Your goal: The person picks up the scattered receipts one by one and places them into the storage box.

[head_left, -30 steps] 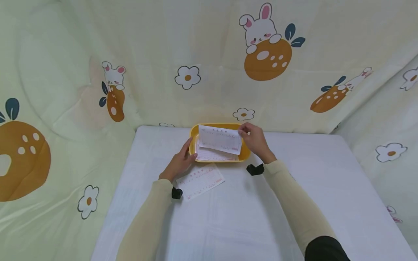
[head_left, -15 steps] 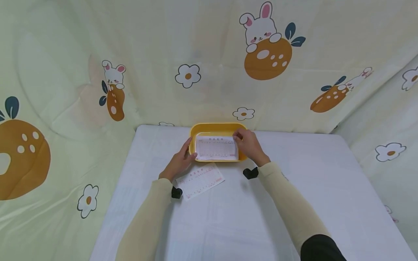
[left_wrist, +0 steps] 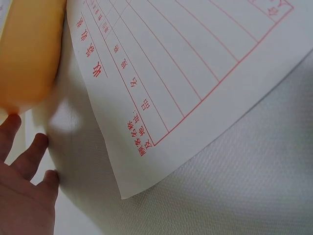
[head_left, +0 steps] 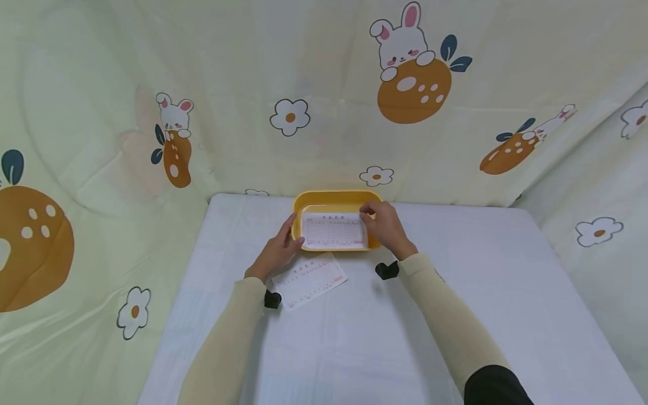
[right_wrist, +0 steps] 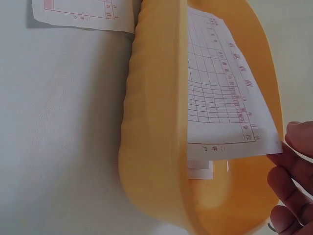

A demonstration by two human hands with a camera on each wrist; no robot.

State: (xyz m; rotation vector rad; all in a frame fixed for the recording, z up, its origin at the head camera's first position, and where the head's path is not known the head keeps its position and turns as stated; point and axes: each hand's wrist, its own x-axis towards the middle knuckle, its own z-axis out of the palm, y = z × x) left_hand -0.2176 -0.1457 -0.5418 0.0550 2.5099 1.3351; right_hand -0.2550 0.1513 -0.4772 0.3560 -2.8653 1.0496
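Sheet's down now: the form [head_left: 334,230] that hung lifted a second ago lies flat in the yellow tray [head_left: 336,197], right hand [head_left: 387,226] pinching its corner, left hand [head_left: 277,253] spread against the tray's side, spare slip [head_left: 309,280] just beside it on the tabletop.

- We find the head view bright and evenly lit, with soft, diffuse light and no glare.
- We note only faint shadows beneath the forearms on the white table [head_left: 455,315].
- We observe wide-angle bending at the head view's edges, where the printed backdrop [head_left: 101,112] curves.
- We find the left wrist view sharp on the paper form [left_wrist: 195,73], with a soft shadow under its lifted edge.
- We find the yellow tray [right_wrist: 151,147] slightly soft up close in the right wrist view.
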